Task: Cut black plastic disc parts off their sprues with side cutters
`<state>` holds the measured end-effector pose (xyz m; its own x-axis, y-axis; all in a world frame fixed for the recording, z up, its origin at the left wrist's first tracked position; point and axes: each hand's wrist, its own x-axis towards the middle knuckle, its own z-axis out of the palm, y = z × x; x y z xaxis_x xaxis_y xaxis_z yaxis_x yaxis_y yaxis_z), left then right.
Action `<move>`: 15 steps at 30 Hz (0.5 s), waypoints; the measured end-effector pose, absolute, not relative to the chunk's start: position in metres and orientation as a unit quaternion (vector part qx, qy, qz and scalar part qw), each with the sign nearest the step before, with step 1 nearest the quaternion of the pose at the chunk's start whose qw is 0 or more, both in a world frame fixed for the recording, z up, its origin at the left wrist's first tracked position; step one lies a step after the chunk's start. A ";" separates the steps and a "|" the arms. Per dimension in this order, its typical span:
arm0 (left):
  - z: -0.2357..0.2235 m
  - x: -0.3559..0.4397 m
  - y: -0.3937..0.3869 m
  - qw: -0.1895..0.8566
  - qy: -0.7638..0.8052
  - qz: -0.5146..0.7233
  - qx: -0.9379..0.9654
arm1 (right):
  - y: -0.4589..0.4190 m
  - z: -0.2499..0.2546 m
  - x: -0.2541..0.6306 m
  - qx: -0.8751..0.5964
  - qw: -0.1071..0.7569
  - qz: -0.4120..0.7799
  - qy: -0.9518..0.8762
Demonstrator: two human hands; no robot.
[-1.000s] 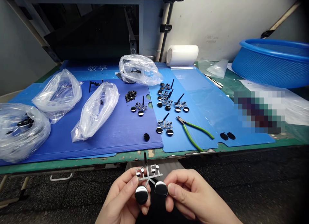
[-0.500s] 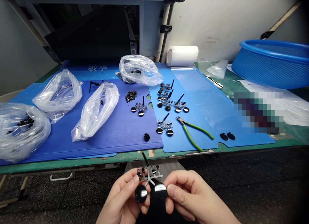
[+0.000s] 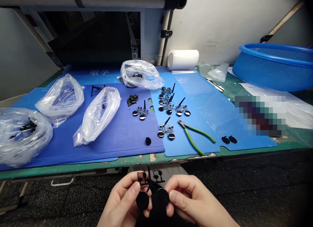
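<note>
Close to me, below the table edge, I hold a black plastic sprue (image 3: 142, 200) with two large round discs and several small ones on thin runners. My left hand (image 3: 123, 199) is closed on its left side, thumb by the small discs. At the right large disc, my right hand (image 3: 195, 199) pinches the edge between thumb and fingers. Similar sprues (image 3: 166, 130) lie on the blue sheets ahead, several of them grouped right of centre. A single black disc (image 3: 148, 141) rests near the front edge. Green-handled cutting pliers (image 3: 192, 140) lie open to the right.
Clear plastic bags (image 3: 97, 116), some with small black parts inside, stand at left and back. A pile of small black parts (image 3: 132, 100) sits mid-table. Two black discs (image 3: 229, 140) lie at right. Behind are a white roll (image 3: 183, 59) and a blue basket (image 3: 271, 68).
The sprue has tilted in my hands, so its discs and runners now look dark instead of shiny. Both hands keep their hold. The view has shifted slightly.
</note>
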<state>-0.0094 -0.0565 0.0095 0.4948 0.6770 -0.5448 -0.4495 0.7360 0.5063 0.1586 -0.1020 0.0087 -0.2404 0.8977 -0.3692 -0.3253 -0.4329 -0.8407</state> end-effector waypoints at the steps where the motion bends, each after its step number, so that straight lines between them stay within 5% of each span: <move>1: 0.009 -0.009 -0.056 0.853 0.377 0.329 0.146 | -0.102 0.008 0.159 -0.448 0.425 0.718 -0.321; 15: -0.004 0.000 -0.060 0.831 0.357 0.394 0.165 | -0.105 0.001 0.156 -0.477 0.495 0.667 -0.287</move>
<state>0.0001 -0.0599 -0.0035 0.4349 0.7722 -0.4632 -0.5373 0.6353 0.5546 0.1564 -0.1049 0.0011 -0.0532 0.9344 -0.3523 -0.3865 -0.3446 -0.8555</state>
